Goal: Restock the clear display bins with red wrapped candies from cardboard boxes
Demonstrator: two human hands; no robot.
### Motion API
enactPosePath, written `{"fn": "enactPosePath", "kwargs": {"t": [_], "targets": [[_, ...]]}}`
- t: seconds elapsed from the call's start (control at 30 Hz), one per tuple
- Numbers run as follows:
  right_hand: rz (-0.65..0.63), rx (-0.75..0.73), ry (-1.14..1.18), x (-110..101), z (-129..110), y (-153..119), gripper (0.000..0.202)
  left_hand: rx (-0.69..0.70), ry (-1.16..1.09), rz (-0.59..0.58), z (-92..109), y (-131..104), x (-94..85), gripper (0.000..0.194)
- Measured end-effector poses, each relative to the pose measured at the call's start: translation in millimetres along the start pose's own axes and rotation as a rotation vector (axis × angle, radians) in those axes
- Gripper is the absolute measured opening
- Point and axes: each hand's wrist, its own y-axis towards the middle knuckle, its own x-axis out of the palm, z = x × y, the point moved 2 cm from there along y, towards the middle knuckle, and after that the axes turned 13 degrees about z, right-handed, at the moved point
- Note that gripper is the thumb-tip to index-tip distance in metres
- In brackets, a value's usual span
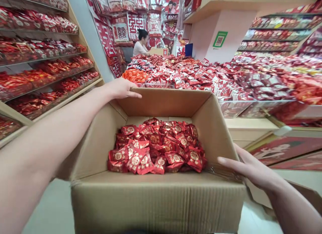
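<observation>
A large open cardboard box (pixel 156 207) fills the lower middle of the head view. Inside lies a heap of red candy packets (pixel 158 146) with round gold prints, covering much of its bottom. My left hand (pixel 124 89) grips the far left corner of the rim, thumb over the inner side and the other fingers hidden outside. On the right wall, my right hand (pixel 248 165) clasps the edge with its thumb inside the box; its remaining fingers are hidden behind the cardboard.
Beyond the box, a long counter display (pixel 233 106) bears piles of wrapped sweets. Tiered shelves (pixel 47 78) of red packets rise on the left. A person (pixel 140 46) sits at the back. Another cardboard box (pixel 299 193) stands on the floor at right.
</observation>
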Motion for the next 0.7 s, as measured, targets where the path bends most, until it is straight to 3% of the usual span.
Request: {"fn": "enactPosePath", "kwargs": {"t": [0.07, 0.17, 0.3, 0.4, 0.57, 0.7], "targets": [[-0.172, 0.019, 0.081, 10, -11, -6, 0.050, -0.006, 0.007, 0.014, 9, -10, -6.7, 0.054], [-0.176, 0.079, 0.133, 7, -3, -31, 0.054, 0.024, -0.019, 0.011, 25, -34, -8.8, 0.052], [-0.184, 0.271, 0.093, -9, 24, -73, 0.057, 0.086, -0.120, -0.087, 46, -74, 12.0, 0.049], [-0.253, 0.411, 0.146, -7, 26, -86, 0.061, 0.070, -0.148, -0.213, 53, -97, 31.2, 0.047], [-0.298, 0.395, 0.209, 20, 13, -55, 0.064, -0.001, -0.093, -0.149, 39, -87, 43.5, 0.049], [-0.284, 0.330, 0.230, 40, 26, -35, 0.067, -0.051, -0.015, -0.105, 29, -67, 62.9, 0.053]]}}
